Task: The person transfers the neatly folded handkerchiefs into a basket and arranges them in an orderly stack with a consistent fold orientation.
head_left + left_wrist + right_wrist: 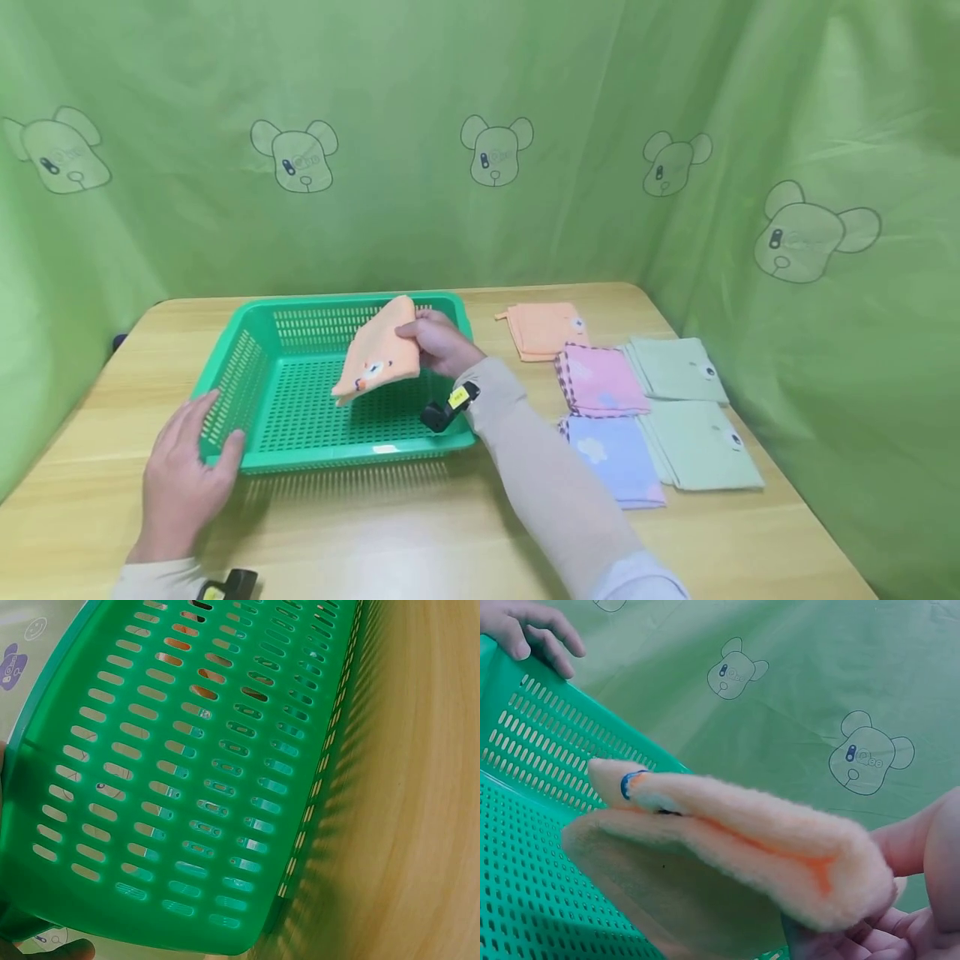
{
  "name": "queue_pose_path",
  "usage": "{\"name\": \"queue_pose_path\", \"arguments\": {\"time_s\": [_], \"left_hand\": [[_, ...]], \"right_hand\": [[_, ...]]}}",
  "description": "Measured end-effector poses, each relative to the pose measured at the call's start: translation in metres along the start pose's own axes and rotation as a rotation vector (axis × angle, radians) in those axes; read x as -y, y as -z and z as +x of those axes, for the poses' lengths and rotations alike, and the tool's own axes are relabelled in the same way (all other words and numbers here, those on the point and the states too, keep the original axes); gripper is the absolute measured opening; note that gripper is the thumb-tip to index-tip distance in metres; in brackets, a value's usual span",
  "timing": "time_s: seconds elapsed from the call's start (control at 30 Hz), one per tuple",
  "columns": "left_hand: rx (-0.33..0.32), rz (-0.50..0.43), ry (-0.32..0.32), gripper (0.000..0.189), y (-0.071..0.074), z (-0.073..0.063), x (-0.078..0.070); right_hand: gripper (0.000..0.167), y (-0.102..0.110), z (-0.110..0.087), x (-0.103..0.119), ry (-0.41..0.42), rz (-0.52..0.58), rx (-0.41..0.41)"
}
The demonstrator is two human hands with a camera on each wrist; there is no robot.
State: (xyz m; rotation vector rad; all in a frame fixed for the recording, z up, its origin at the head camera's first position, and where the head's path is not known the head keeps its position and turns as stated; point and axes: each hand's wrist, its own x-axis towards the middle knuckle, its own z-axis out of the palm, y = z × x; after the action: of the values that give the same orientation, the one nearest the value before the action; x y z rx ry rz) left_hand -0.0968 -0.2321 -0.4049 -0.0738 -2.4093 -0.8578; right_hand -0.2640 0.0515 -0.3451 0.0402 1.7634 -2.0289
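A green plastic basket (330,458) with slotted walls stands on the table. At its near left corner, my left hand (183,475) grips the rim, with the thumb on the front side and the fingers over the left side. My right hand (446,342) pinches a folded peach towel (382,346) by its right edge. It holds the towel above the basket's inside, tilted, its small embroidered face towards me. In the right wrist view, the towel's folded layers (727,817) show close up. The left wrist view shows the basket's outer wall (142,780).
Folded towels lie right of the basket: a peach one (543,329), a pink one (603,379), a blue one (615,467) and two pale green ones (675,371). A green curtain (397,225) with bear heads surrounds the wooden table (345,533).
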Motion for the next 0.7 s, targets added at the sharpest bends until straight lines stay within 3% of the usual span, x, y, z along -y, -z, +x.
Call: {"name": "queue_pose_path", "arguments": {"time_s": [0.1, 0.37, 0.7], "left_hand": [[-0.007, -0.003, -0.003, 0.057, -0.0005, 0.0007, 0.0002], [-0.006, 0.000, 0.000, 0.057, 0.0000, 0.0010, -0.0002], [-0.018, -0.013, -0.015, 0.056, -0.0008, 0.0017, -0.0008]], "right_hand": [[0.026, -0.0006, 0.0011, -0.0008, -0.010, -0.040, -0.004], [0.045, -0.0012, 0.0022, -0.0040, -0.066, -0.107, 0.046], [0.039, -0.0019, 0.0026, -0.0038, -0.087, -0.165, 0.081]]}}
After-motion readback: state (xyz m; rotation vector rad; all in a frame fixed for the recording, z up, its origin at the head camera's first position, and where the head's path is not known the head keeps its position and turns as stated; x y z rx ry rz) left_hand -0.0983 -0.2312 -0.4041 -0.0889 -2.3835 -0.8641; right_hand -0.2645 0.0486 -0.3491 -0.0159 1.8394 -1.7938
